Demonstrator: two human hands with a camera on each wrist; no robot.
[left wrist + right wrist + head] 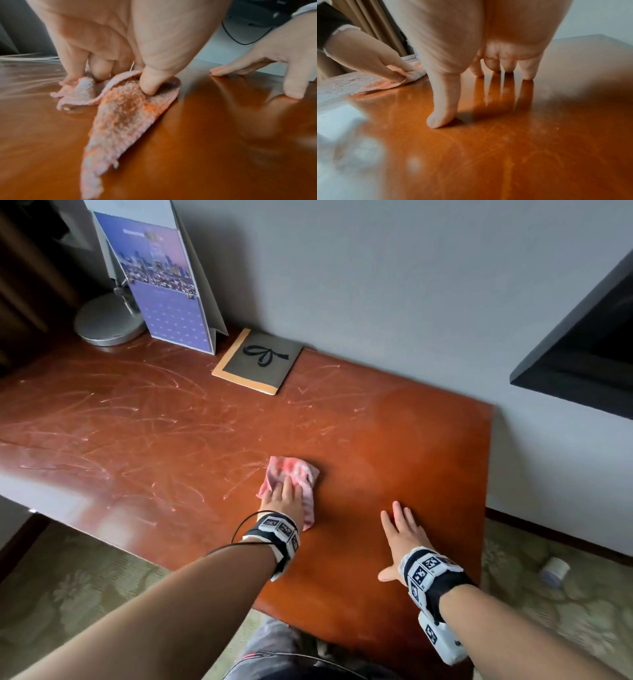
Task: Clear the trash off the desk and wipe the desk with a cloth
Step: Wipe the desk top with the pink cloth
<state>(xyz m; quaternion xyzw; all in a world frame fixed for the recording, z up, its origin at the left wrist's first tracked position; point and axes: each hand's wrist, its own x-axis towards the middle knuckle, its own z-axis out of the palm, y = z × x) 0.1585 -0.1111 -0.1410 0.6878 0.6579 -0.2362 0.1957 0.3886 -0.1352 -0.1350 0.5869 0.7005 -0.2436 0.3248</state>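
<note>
A pink cloth (294, 474) lies crumpled on the glossy reddish-brown desk (394, 440), near its front middle. My left hand (282, 494) presses down on the cloth with straight fingers. In the left wrist view the thumb (149, 83) pushes into the cloth (123, 112), and a fold stands up between thumb and fingers. My right hand (400, 529) rests flat on the bare desk to the right of the cloth, fingers spread. Its fingertips (508, 67) and thumb touch the wood and hold nothing. No trash shows on the desk.
Smeared wipe streaks cover the desk's left half. At the back stand a lamp base (108, 320), a purple desk calendar (164, 289) and a grey notebook (258, 361). A dark screen (582, 337) hangs on the right wall. A small white roll (555, 571) lies on the carpet.
</note>
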